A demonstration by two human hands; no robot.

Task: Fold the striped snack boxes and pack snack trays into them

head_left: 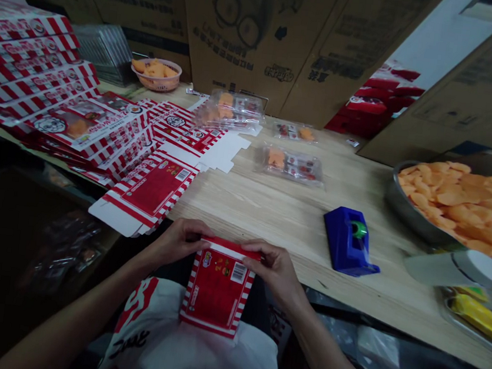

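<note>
A red cardboard box (216,293) with red-and-white striped edges is held up in front of my body, its barcode side toward me. My left hand (184,238) pinches its top left corner between thumb and fingers. At the top right corner, my right hand (273,266) grips the same edge in a like way. Just left of my hands, an unfolded striped carton (152,188) lies partly over the table's front edge. Farther back lie a clear bag (293,164) with an orange piece in it and a smaller bag (295,132).
Striped boxes (32,71) are stacked at the left. A blue tape dispenser (346,241) stands right of centre. Beyond it are a metal bowl (398,196) of orange pieces and a white cup (434,266) on its side. A pink basket (160,83) sits at the back before cardboard cartons (262,44).
</note>
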